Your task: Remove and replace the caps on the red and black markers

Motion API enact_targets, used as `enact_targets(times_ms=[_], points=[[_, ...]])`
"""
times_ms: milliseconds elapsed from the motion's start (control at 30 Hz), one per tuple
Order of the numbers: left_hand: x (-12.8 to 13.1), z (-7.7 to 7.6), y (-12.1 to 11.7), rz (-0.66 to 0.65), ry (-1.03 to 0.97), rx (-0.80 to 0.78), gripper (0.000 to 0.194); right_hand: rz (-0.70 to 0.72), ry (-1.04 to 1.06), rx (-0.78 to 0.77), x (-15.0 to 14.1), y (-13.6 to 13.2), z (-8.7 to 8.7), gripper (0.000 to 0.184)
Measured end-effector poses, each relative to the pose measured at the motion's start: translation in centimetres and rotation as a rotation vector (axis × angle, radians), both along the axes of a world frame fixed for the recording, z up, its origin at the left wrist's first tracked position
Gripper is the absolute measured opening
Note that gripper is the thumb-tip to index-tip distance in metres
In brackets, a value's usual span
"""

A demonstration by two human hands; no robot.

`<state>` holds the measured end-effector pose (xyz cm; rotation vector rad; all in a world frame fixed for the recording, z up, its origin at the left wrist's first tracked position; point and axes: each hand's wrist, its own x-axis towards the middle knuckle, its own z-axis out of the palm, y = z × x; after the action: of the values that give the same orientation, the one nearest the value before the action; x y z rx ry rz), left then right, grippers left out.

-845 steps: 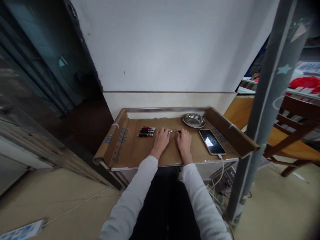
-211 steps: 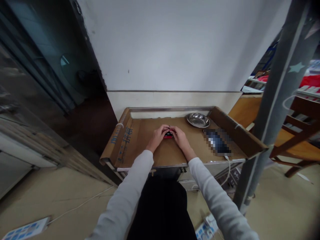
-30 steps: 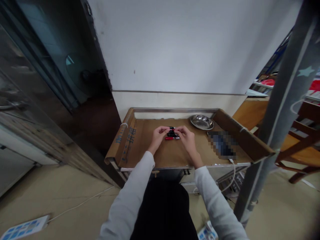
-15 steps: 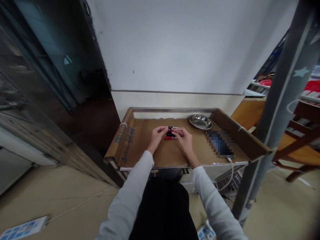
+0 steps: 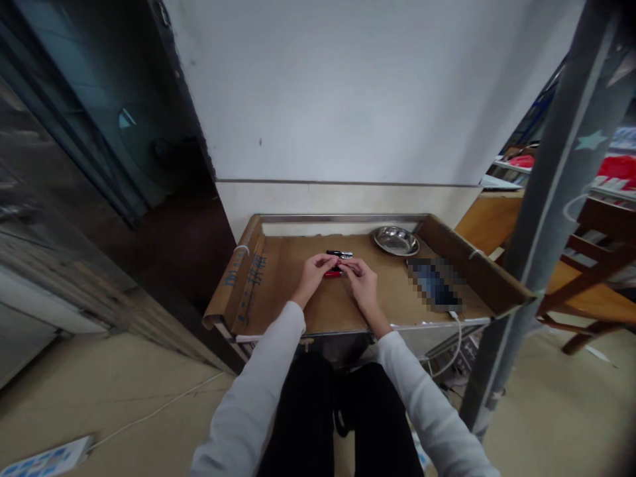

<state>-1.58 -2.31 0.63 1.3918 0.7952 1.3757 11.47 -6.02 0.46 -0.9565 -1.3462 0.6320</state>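
My left hand (image 5: 314,277) and my right hand (image 5: 362,281) meet over the middle of the cardboard-lined table (image 5: 283,298). Their fingertips pinch a slim red marker pen (image 5: 340,262), mostly hidden by the fingers. Just beyond the hands lies a black marker (image 5: 340,254) with a silvery end. Below the fingertips, a second red marker (image 5: 333,273) rests on the cardboard, partly covered. Something dark shows between the fingers and that red marker, too hidden to make out fully.
A shiny steel dish (image 5: 396,241) stands at the back right. A phone (image 5: 434,283), blurred over, lies at the right with a white cable (image 5: 458,344) hanging over the front edge. Folded cardboard walls (image 5: 472,265) rise at both sides. A grey post (image 5: 536,218) stands to the right.
Since the oldest frame, the markers have gone from the left to mid-table. Over the last second, the pinching hands have shifted slightly, uncovering more of the black marker behind them. The camera view has drifted.
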Motion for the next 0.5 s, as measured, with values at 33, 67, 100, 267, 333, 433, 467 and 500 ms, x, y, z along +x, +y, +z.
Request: enact_targets(times_ms=[33,67,100,267,333,433,467,500], points=[[0.0,-0.1,0.0,-0.001,0.002,0.009,0.026,-0.002,-0.021,0.002,0.1,0.0,0.0,0.022],[0.1,-0.1,0.0,0.001,0.004,0.018,0.027,-0.010,-0.058,0.006,0.2,-0.1,-0.1,0.023],[0.1,-0.1,0.0,0.009,0.007,0.025,0.027,-0.020,-0.114,0.010,0.3,-0.1,-0.1,0.023],[0.1,-0.1,-0.5,0.097,0.109,0.107,0.026,-0.081,-0.428,0.024,0.7,-0.2,0.1,0.023],[0.1,-0.1,-0.6,0.114,0.196,0.176,0.025,-0.123,-0.437,0.045,0.8,-0.1,0.1,0.024],[-0.1,-0.3,-0.8,0.114,0.473,0.326,0.022,-0.228,-0.395,0.062,1.1,0.1,0.0,0.025],[-0.2,-0.4,-0.8,0.109,0.584,0.374,0.021,-0.257,-0.388,0.053,1.3,0.1,0.0,0.025],[-0.2,-0.5,-0.8,0.105,0.682,0.413,0.020,-0.278,-0.390,0.038,1.4,0.2,-0.1,0.025]])
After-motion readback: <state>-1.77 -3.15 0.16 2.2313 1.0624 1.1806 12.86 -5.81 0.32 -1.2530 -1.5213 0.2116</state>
